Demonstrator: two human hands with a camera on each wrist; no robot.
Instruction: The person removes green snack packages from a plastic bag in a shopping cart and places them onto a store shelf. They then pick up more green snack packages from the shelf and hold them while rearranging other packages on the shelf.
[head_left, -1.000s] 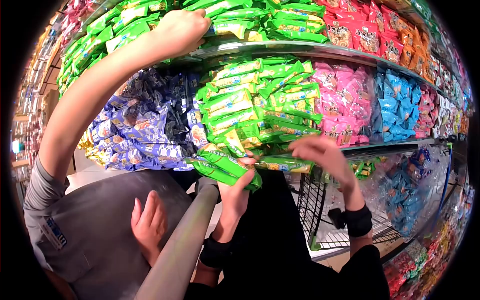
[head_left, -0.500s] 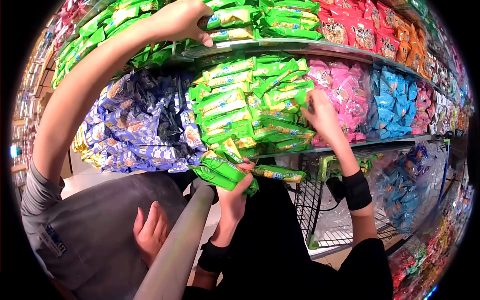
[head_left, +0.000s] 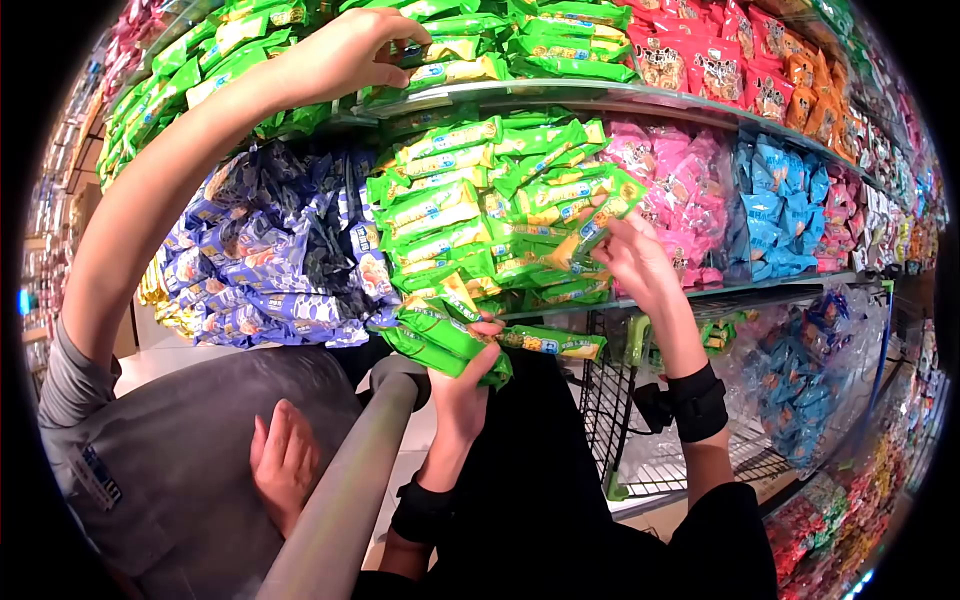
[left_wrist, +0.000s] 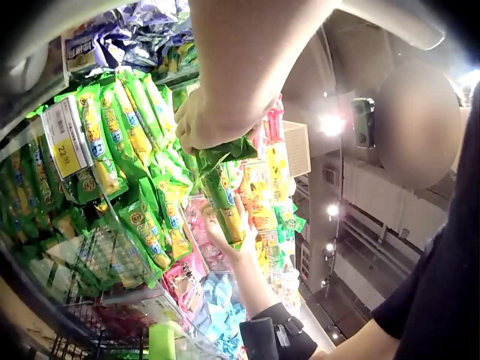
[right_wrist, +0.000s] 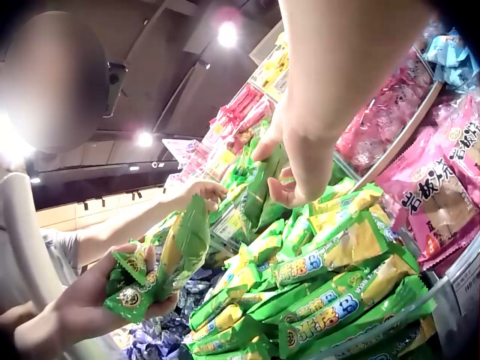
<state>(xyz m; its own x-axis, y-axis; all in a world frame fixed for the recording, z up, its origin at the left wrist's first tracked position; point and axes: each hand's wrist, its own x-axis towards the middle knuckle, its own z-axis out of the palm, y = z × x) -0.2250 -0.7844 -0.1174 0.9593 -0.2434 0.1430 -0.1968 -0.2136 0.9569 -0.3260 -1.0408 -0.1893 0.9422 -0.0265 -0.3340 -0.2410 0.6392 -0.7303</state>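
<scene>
My left hand grips several long green snack packets in front of the lower shelf, thumb across them. In the right wrist view these held packets stick up out of the fingers. Higher and to the right, my right hand pinches one green packet by its side, tilted, before the stacked green packets. Seen from the right wrist, that hand has thumb and fingers around the packet.
Another person's arm reaches across to green packets on the upper shelf; their other hand is low at left. Purple packets lie left of the green stack, pink bags right. A wire cart holding blue bags stands below right.
My right hand went up to the green stack, took hold of a packet and drew it slightly down toward me. My left hand keeps its bunch. The other person's hand shifted at the upper shelf.
</scene>
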